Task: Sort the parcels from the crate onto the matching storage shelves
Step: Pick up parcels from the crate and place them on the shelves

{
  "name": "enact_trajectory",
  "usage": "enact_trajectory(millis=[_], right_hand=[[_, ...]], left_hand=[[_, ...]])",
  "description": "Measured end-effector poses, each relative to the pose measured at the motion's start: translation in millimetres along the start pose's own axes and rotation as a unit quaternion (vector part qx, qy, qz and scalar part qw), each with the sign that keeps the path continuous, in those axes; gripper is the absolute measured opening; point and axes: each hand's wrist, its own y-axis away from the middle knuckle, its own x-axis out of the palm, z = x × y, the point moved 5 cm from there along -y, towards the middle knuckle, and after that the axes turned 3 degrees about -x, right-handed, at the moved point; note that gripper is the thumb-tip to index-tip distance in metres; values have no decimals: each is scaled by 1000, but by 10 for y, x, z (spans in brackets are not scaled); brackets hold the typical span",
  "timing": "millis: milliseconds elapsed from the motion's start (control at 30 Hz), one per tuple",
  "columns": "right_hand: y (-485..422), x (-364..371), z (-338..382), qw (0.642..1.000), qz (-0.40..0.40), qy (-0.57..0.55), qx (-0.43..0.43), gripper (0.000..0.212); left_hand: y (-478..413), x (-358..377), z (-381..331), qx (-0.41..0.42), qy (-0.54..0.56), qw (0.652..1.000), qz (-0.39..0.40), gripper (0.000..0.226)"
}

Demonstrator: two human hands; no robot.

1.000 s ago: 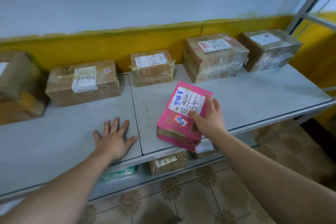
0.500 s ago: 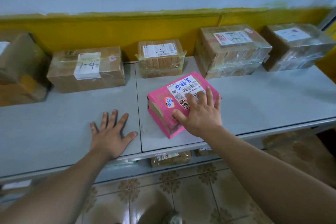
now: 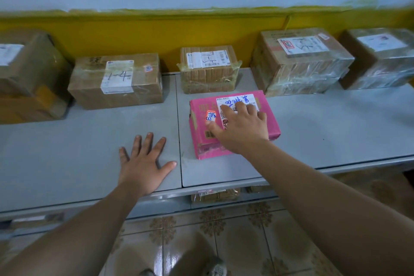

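A pink parcel (image 3: 272, 119) with a white label lies flat on the grey shelf (image 3: 336, 132), just in front of a small brown box (image 3: 208, 69). My right hand (image 3: 240, 129) rests on top of the pink parcel with fingers spread and straight, covering part of its label. My left hand (image 3: 143, 161) lies flat on the shelf to the left of the parcel, fingers spread, holding nothing.
Brown taped boxes line the back of the shelf: one marked 1-4 (image 3: 116, 80), a large one at far left (image 3: 29, 74), two at the right (image 3: 300, 60) (image 3: 380, 56). More parcels (image 3: 215, 195) sit on a lower shelf. Tiled floor lies below.
The pink parcel went from tilted on its edge to lying flat and slid farther back on the shelf. My right hand moved from gripping its side to resting on top.
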Motion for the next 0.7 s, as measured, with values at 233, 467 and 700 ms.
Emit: enact_trajectory(millis=[233, 467, 700], right_hand=[[32, 188, -37, 999, 40, -10, 5, 93], [63, 202, 65, 998, 53, -23, 28, 93], [16, 220, 137, 998, 41, -23, 35, 91]], left_hand=[[10, -9, -4, 5, 4, 1000, -4, 80], [13, -9, -11, 5, 11, 1000, -4, 80], [-4, -2, 1, 5, 7, 1000, -10, 79]])
